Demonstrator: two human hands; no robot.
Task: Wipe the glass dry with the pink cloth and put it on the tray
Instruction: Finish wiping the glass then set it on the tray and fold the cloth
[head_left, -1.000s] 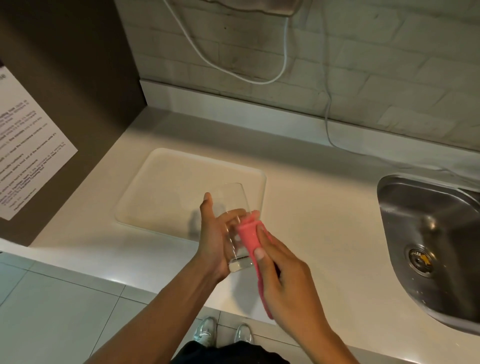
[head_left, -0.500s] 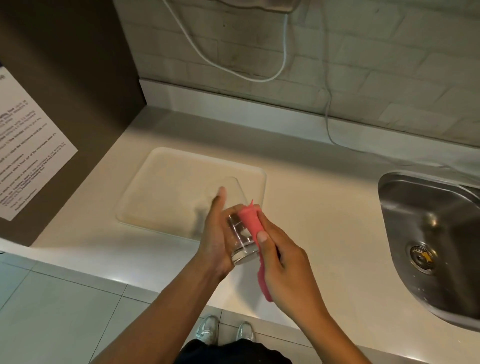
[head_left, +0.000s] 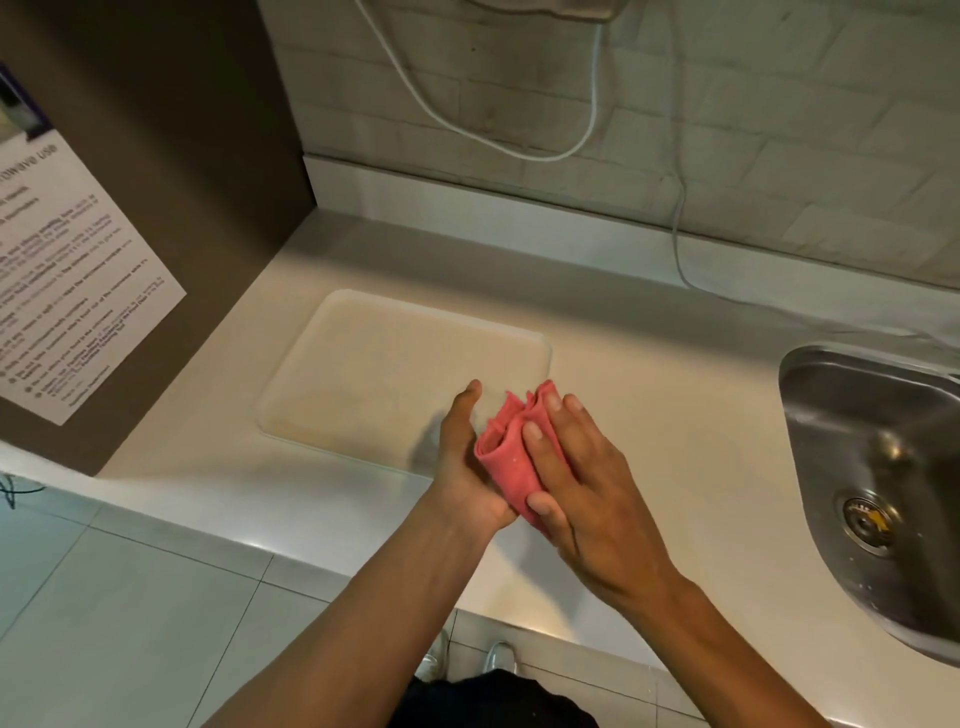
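Note:
The pink cloth (head_left: 506, 457) is bunched between both hands, just above the front right corner of the pale translucent tray (head_left: 363, 374). My left hand (head_left: 462, 467) cups the wrapped bundle from the left, thumb pointing up. My right hand (head_left: 582, 478) presses the cloth from the right, fingers laid over it. The glass sits inside the cloth and is almost wholly hidden.
The tray lies flat on the white counter (head_left: 675, 405). A steel sink (head_left: 878, 467) is set into the counter at the right. A dark cabinet side with a printed notice (head_left: 67, 291) stands at the left. White cables (head_left: 675, 234) hang down the tiled wall behind.
The cloth, a narrow roll against the bare glass a second ago, now wraps over it and hides it. My right hand has flattened over the cloth.

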